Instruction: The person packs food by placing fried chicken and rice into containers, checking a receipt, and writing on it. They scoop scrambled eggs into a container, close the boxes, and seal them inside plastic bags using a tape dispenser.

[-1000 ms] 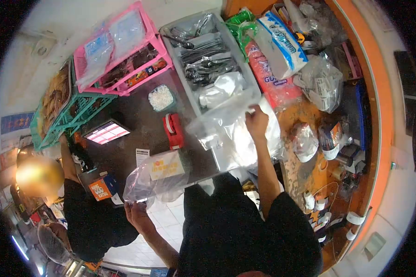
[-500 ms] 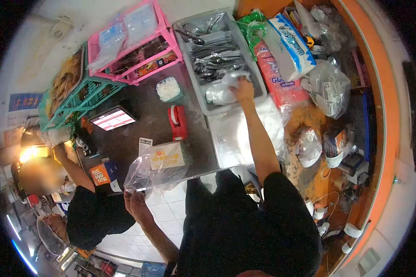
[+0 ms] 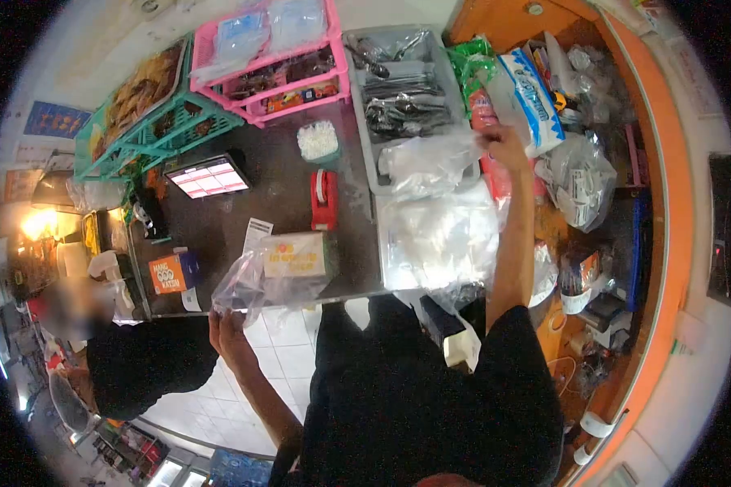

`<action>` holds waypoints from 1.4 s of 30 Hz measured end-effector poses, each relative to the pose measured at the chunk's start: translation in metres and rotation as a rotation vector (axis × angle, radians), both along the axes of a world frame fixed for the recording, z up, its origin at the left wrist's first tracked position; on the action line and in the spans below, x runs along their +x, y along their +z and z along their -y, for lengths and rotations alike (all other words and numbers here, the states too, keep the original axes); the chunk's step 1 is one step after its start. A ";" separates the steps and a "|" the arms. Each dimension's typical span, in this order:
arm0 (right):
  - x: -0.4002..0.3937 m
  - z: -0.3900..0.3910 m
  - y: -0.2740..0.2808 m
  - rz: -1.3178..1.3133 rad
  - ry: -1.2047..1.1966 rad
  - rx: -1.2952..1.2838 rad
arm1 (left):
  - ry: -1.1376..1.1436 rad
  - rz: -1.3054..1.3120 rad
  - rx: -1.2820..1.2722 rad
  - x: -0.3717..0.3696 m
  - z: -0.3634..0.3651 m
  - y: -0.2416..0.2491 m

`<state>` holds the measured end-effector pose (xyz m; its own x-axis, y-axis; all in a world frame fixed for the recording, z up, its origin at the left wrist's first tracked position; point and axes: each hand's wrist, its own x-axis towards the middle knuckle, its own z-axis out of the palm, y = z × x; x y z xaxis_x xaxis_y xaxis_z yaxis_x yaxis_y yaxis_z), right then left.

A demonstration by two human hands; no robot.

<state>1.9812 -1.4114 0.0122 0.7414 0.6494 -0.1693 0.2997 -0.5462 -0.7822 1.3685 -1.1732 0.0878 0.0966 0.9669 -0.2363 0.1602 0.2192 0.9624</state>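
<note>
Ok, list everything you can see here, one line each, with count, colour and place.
clear plastic bag with cream box: one, near counter edge
red tape dispenser: one, counter middle
grey cutlery tray: one, far counter
pink baskets: stacked, far left
teal basket: one, left of pink
tablet screen: one, lit pink-white
orange carton: one, counter's left end
thin clear bag: one, lifted over tray
co-worker in black: one, left
left hand: holds boxed bag
right hand: pinches thin bag

Tape dispenser (image 3: 324,200) sits left of the cutlery tray (image 3: 404,97); boxed bag (image 3: 278,270) lies nearer, at the counter (image 3: 260,203) edge.
</note>
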 end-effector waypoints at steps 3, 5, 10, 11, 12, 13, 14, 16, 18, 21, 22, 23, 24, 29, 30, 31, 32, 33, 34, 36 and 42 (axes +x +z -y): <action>0.020 0.029 0.033 0.199 -0.133 0.385 | -0.036 0.021 0.001 -0.012 -0.013 -0.012; -0.021 0.023 0.076 0.248 -0.265 0.632 | -0.026 0.006 -0.013 -0.014 -0.015 -0.008; -0.065 0.005 0.051 0.632 -0.165 0.076 | 0.051 0.205 -0.032 -0.007 -0.010 0.001; -0.079 0.000 0.035 0.364 -0.227 0.277 | 0.006 0.141 -0.049 -0.017 -0.016 -0.007; -0.099 -0.016 0.024 0.077 -0.265 0.477 | 0.005 0.049 -0.022 -0.004 -0.014 0.010; -0.142 -0.050 0.055 0.206 -0.193 0.549 | 0.048 0.023 -0.001 -0.008 -0.016 0.005; -0.204 -0.083 0.088 0.314 -0.134 0.622 | 0.089 0.011 -0.043 -0.007 -0.020 0.008; -0.316 -0.124 0.046 0.133 0.215 0.849 | -0.026 0.094 -0.031 -0.010 -0.033 0.009; -0.412 -0.171 0.085 0.217 0.713 0.704 | -0.040 0.128 -0.033 0.005 -0.038 0.019; -0.475 -0.256 0.008 0.004 1.081 0.346 | -0.053 0.192 0.080 0.017 -0.034 0.018; -0.481 -0.278 -0.009 0.242 1.346 -0.062 | -0.057 0.151 0.074 0.019 -0.032 0.021; -0.495 -0.286 -0.033 0.246 1.346 -0.061 | -0.045 0.205 0.049 0.019 -0.027 0.019; -0.503 -0.289 -0.060 0.252 1.303 -0.109 | -0.083 0.204 0.054 0.020 -0.024 0.024; -0.490 -0.291 -0.155 0.244 1.320 -0.266 | -0.029 0.324 -0.065 -0.011 -0.048 0.019; -0.472 -0.287 -0.120 0.200 1.503 -0.208 | -0.017 0.335 -0.086 -0.024 -0.054 0.016; -0.450 -0.269 -0.083 0.133 1.378 -0.161 | -0.039 0.337 -0.094 -0.034 -0.061 0.011; -0.436 -0.257 -0.047 0.071 1.249 -0.116 | -0.061 0.338 -0.102 -0.040 -0.066 0.006; -0.438 -0.258 -0.018 0.062 1.251 -0.142 | -0.057 0.347 -0.126 -0.041 -0.068 0.008; -0.443 -0.262 0.007 0.156 1.177 -0.249 | -0.087 0.371 -0.166 -0.037 -0.068 0.016; -0.468 -0.261 0.010 0.242 1.104 -0.372 | -0.124 0.418 -0.245 -0.022 -0.062 0.021; -0.502 -0.267 -0.038 0.118 0.886 -0.121 | -0.297 0.295 -0.172 -0.014 -0.067 0.016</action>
<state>1.4795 -1.1446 -0.0255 -0.0060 0.9737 -0.2277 0.7246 -0.1527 -0.6720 1.3545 -1.1062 0.1042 0.4515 0.8361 -0.3115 -0.0352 0.3655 0.9301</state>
